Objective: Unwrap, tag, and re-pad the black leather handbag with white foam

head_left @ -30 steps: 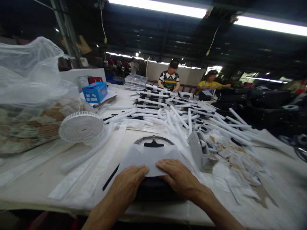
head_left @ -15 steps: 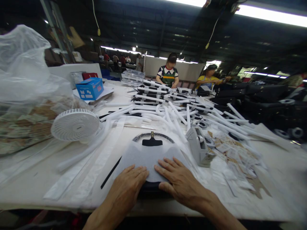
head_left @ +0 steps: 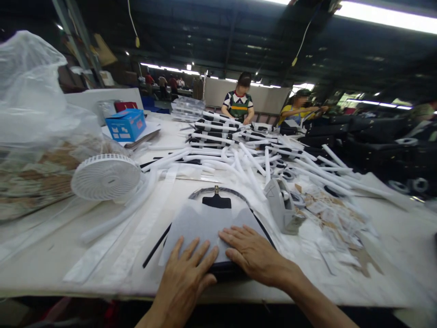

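At the near edge of a cluttered white table (head_left: 51, 259), a worker's left hand (head_left: 186, 273) and right hand (head_left: 254, 255) press flat, fingers spread, gripping nothing, on a grey sheet (head_left: 205, 225) covering a black panel (head_left: 225, 269), beside a tape dispenser (head_left: 282, 205)

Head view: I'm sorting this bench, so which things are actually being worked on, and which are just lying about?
In hand: left hand and right hand, both flat on the grey sheet, which covers a black part.
Lying about: white fan, blue box, tape dispenser, white tubes, plastic bag, paper tags.
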Demonstrator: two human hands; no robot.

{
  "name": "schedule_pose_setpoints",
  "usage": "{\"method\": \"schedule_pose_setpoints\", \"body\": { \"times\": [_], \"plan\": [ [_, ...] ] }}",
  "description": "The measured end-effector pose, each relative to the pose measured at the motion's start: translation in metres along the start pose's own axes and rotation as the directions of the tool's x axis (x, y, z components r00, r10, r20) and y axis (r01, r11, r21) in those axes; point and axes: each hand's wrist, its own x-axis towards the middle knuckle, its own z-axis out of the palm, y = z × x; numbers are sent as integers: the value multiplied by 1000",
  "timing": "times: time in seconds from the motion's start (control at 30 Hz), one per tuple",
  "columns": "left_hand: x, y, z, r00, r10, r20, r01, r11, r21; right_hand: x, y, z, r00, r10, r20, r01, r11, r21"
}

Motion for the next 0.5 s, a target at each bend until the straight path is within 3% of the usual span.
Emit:
{"method": "schedule_pose_setpoints", "body": {
  "times": [0.33,0.5],
  "plan": [
    [8,13,-15,1000,-16,1,16,1000,-19,-4,-3,17,998,16,-69,-22,996,-87],
    [13,10,-18,998,-28,51,29,999,-25,-5,1,-4,999,30,-37,-27,997,74]
  ]
}}
